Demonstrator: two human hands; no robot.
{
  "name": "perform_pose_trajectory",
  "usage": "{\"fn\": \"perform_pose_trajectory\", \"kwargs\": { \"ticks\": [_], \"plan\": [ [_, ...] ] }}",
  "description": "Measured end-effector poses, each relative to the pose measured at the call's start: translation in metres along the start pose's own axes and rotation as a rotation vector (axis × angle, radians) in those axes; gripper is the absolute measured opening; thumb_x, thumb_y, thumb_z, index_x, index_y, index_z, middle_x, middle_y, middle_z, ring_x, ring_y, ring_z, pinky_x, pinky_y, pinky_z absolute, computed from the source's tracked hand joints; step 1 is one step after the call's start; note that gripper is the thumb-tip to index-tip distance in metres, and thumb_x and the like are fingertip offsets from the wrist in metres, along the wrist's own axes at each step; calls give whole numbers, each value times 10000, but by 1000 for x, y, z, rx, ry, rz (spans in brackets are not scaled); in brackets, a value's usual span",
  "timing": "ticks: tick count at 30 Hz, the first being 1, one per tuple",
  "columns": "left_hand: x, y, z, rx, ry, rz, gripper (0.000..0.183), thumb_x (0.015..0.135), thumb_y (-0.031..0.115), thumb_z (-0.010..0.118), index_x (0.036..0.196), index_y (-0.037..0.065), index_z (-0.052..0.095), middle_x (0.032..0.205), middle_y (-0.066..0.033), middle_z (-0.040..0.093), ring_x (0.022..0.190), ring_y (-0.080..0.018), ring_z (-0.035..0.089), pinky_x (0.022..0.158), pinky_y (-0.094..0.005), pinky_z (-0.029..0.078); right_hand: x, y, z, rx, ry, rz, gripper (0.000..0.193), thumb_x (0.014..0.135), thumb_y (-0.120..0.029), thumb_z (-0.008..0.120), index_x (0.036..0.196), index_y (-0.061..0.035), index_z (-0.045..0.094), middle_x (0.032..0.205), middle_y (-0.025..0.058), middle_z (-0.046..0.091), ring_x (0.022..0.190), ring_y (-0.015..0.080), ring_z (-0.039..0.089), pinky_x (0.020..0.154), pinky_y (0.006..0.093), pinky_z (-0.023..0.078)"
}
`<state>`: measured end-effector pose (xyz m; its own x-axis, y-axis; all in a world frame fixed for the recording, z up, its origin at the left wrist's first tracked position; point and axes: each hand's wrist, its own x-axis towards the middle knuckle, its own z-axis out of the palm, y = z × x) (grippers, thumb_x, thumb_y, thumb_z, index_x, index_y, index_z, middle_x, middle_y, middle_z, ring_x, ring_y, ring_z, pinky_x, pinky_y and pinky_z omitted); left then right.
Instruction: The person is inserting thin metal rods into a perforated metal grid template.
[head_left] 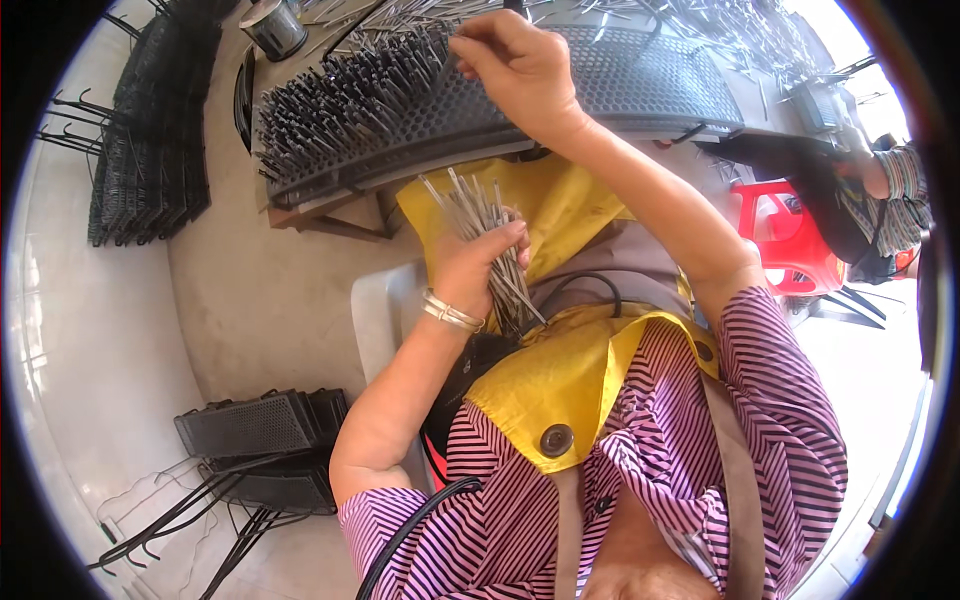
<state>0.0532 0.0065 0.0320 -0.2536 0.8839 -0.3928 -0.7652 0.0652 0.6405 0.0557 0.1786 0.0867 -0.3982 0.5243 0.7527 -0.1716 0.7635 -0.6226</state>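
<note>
My left hand (478, 262) is closed round a bundle of thin grey metal rods (512, 290), held upright and slightly fanned in front of my yellow apron. Farther off, my right hand (525, 75) pinches what looks like a single rod over a long black perforated rack (640, 85). The left part of that rack is densely filled with standing dark rods (335, 110). Bare holes show across its right part. My right fingertips are at the border between the filled and bare parts, and whether the pinched rod sits in a hole is hidden.
Loose silvery rods (730, 40) lie scattered behind the rack, near a metal can (273, 30). Stacked black racks (150, 150) stand along the left wall, with more perforated racks (250, 425) at lower left. A red plastic stool (790, 240) and another person (895, 200) are on the right.
</note>
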Motion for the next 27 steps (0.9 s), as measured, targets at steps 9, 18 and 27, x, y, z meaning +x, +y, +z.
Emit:
{"fn": "perform_pose_trajectory", "kwargs": {
  "ticks": [9,18,27],
  "plan": [
    [-2,0,2,-5,-2,-11,199,758,51,600,919,-16,504,693,-87,560,551,-159,543,475,-258,455,0,13,18,-87,-144,-159,102,731,-84,628,796,-19,584,660,104,586,578,243,581,527,299,465],
    [-2,2,5,0,12,-48,186,759,40,594,911,-17,502,694,-91,557,552,-165,541,475,-265,452,21,0,36,-436,-507,-225,93,705,-115,579,716,-27,554,675,158,563,631,328,561,543,398,451],
    [0,1,6,-3,36,-64,163,763,26,586,895,-20,503,696,-106,554,554,-177,540,477,-275,450,42,-11,45,-511,-694,-174,113,595,-78,538,687,-30,584,703,158,592,719,340,583,599,426,462]
  ]
}}
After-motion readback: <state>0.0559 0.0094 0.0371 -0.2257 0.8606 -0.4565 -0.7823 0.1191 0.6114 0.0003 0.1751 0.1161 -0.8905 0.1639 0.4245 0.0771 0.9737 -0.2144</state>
